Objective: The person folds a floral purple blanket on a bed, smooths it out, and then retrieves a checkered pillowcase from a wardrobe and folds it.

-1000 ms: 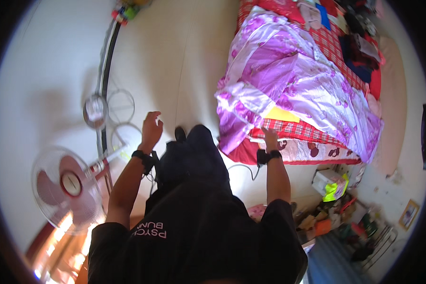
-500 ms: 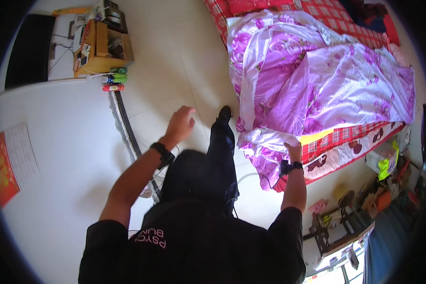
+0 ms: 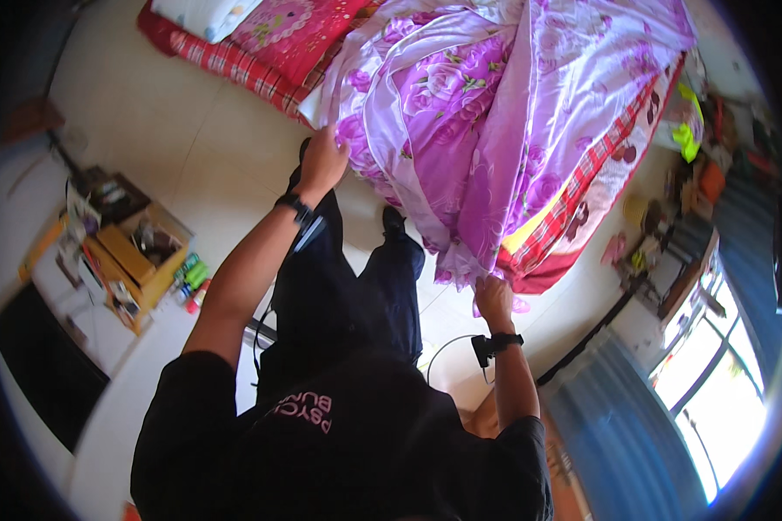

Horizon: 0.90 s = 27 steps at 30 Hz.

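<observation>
A shiny purple floral quilt (image 3: 495, 104) lies rumpled across a bed with a red checked sheet (image 3: 582, 187). My left hand (image 3: 321, 161) reaches up to the quilt's near edge and touches it by the pale lining. Lower down, my right hand (image 3: 493, 300) is closed on the quilt's hanging corner at the bed's side. Both wrists carry dark bands. My dark trousers and black shirt fill the lower middle of the view.
A pink pillow (image 3: 291, 26) sits at the bed's head. A wooden crate of small items (image 3: 139, 252) and bottles stands on the pale tiled floor at left. Cluttered shelves (image 3: 669, 234) and a blue curtain (image 3: 617, 417) by a bright window are at right.
The view has swung round so the bed now fills the top. My left hand has risen from the floor side to the quilt's edge; my right hand stays on the quilt's corner.
</observation>
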Motion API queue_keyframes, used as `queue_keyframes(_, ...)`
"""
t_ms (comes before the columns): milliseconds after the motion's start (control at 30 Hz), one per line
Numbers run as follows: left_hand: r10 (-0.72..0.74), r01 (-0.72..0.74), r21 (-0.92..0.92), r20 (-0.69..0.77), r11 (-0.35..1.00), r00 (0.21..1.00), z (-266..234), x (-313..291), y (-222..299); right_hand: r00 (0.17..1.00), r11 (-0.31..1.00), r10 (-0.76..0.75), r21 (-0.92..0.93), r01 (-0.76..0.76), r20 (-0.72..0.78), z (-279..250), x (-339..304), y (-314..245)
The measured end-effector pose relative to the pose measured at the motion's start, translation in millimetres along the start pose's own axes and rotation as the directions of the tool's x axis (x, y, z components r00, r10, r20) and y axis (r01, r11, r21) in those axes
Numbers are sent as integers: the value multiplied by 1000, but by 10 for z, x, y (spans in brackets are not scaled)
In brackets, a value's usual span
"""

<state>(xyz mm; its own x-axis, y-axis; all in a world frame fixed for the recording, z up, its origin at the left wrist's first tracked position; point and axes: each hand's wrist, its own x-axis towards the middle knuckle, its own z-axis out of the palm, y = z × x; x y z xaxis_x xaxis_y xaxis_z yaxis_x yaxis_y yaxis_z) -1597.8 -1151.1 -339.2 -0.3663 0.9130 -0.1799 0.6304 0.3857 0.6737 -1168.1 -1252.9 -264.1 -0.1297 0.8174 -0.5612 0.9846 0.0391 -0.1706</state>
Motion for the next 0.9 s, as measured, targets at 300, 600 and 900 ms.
queue_keyframes(300,163,195,-323,808,926,565,-164,872,348,980,846,190,516,-132,-61,-458,500,-2931)
queue_keyframes(600,159,240,-241,936,941,315,-408,1124,124,938,713,293,696,-85,-185,93,1608,-4143)
queue_keyframes(900,118,-139,-42,786,989,607,-431,1190,91,966,810,246,564,-161,-78,12,1568,-4117)
